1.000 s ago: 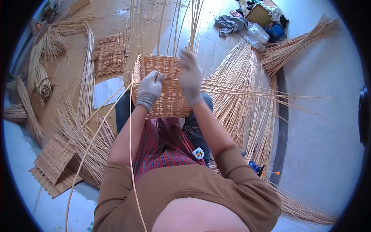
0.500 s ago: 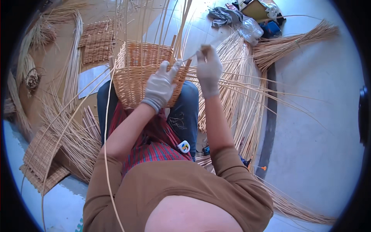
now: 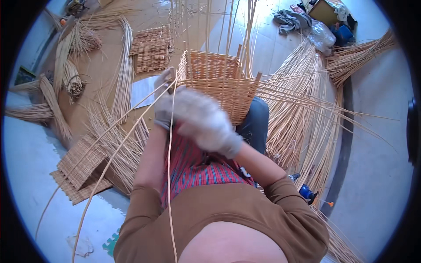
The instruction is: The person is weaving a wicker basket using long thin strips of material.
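Note:
A half-woven square wicker basket (image 3: 219, 87) rests on my lap, with tall upright stakes (image 3: 228, 30) rising from its rim. My left hand (image 3: 163, 101), in a pale glove, is closed at the basket's near-left corner around thin willow rods (image 3: 127, 140) that trail down to the left. My right hand (image 3: 206, 122), also gloved, is blurred with motion in front of the basket's near wall, just beside the left hand. Its grip is not readable. One long rod (image 3: 169, 184) hangs straight down past my chest.
Woven mats lie at the upper left (image 3: 151, 48) and lower left (image 3: 79, 166). Loose willow bundles fan out on the right (image 3: 302, 101) and left (image 3: 72, 79). Clothes and bags (image 3: 315, 22) sit at the top right; a blue tool (image 3: 307, 193) lies by my right knee.
My right hand dropped from the basket's far rim toward my body and now blurs in front of it. My left hand shifted to the basket's left corner.

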{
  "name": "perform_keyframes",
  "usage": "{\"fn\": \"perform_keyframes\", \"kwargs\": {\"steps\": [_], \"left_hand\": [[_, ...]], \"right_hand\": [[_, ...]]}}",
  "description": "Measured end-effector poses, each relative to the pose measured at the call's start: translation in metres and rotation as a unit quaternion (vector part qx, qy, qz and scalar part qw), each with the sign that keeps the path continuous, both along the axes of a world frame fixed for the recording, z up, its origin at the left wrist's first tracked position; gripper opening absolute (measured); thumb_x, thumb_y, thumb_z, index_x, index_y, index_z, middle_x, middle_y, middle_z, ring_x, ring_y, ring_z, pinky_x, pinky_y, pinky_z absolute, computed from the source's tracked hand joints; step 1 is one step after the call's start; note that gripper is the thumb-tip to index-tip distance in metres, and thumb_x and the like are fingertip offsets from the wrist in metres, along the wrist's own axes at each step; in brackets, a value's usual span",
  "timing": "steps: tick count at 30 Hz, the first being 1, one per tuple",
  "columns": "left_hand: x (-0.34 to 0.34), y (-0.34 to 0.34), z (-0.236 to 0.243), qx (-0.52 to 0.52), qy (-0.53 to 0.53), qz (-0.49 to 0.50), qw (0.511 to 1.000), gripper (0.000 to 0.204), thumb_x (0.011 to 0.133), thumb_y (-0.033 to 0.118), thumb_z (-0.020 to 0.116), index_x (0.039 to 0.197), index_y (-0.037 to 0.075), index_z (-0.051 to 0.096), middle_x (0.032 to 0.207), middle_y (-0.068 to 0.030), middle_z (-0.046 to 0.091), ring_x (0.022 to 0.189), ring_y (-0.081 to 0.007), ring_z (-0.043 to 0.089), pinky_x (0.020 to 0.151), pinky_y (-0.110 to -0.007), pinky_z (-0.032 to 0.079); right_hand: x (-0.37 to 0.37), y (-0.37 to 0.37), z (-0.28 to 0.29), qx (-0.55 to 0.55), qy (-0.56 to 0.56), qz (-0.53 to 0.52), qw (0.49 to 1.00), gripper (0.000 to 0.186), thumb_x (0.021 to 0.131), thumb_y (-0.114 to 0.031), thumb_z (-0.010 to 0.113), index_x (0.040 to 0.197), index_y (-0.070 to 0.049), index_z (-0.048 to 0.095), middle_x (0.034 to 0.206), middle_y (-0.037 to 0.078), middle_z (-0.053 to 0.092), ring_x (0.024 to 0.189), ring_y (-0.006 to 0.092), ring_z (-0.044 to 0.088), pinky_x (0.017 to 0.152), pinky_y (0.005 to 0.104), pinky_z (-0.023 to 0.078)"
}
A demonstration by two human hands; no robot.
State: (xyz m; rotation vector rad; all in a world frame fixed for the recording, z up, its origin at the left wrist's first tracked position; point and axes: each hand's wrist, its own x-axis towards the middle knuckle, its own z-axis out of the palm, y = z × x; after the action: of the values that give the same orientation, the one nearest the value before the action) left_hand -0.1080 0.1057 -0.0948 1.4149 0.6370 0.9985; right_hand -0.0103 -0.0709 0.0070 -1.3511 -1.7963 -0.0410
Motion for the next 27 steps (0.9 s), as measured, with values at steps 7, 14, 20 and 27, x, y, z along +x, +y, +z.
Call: {"fn": "perform_keyframes", "kwargs": {"steps": [7, 14, 20, 27], "left_hand": [[-0.016, 0.081, 0.004, 0.042, 0.129, -0.309, 0.941, 0.036, 0.087, 0.009, 0.085, 0.11, 0.016, 0.058, 0.096, 0.0092, 0.049, 0.087, -0.0063, 0.048, 0.08, -0.025, 0.047], [-0.016, 0.059, -0.004, 0.203, 0.129, -0.142, 0.96, 0.034, 0.09, 0.011, 0.085, 0.112, 0.009, 0.059, 0.094, 0.0037, 0.052, 0.083, -0.0081, 0.052, 0.072, -0.025, 0.049], [-0.019, -0.036, -0.007, 0.367, 0.171, 0.022, 0.914, 0.069, 0.089, 0.018, 0.084, 0.149, 0.017, 0.05, 0.127, -0.0132, 0.064, 0.093, -0.0224, 0.071, 0.079, -0.033, 0.059], [0.015, -0.043, 0.011, 0.368, 0.466, 0.016, 0.804, 0.105, 0.084, 0.032, 0.085, 0.169, 0.033, 0.023, 0.151, -0.0197, 0.043, 0.101, -0.0367, 0.07, 0.083, -0.046, 0.059]], "right_hand": [[0.002, 0.032, 0.007, -0.004, -0.022, 0.049, 0.999, 0.051, 0.083, -0.003, 0.061, 0.13, -0.021, 0.067, 0.083, 0.008, 0.068, 0.075, 0.0269, 0.071, 0.072, 0.0397, 0.059], [0.1, 0.051, -0.026, 0.119, 0.561, -0.194, 0.796, 0.012, 0.104, -0.006, 0.065, 0.115, -0.007, 0.059, 0.096, 0.003, 0.071, 0.077, 0.0061, 0.057, 0.066, 0.0244, 0.048], [0.101, 0.04, -0.051, 0.087, 0.575, -0.207, 0.786, 0.013, 0.104, -0.009, 0.066, 0.115, -0.006, 0.061, 0.098, 0.004, 0.072, 0.08, 0.007, 0.062, 0.068, 0.0224, 0.05], [0.113, 0.134, 0.017, 0.116, 0.056, -0.239, 0.962, 0.049, 0.096, -0.004, 0.068, 0.144, -0.006, 0.056, 0.126, 0.011, 0.071, 0.101, 0.0149, 0.069, 0.082, 0.0278, 0.056]]}}
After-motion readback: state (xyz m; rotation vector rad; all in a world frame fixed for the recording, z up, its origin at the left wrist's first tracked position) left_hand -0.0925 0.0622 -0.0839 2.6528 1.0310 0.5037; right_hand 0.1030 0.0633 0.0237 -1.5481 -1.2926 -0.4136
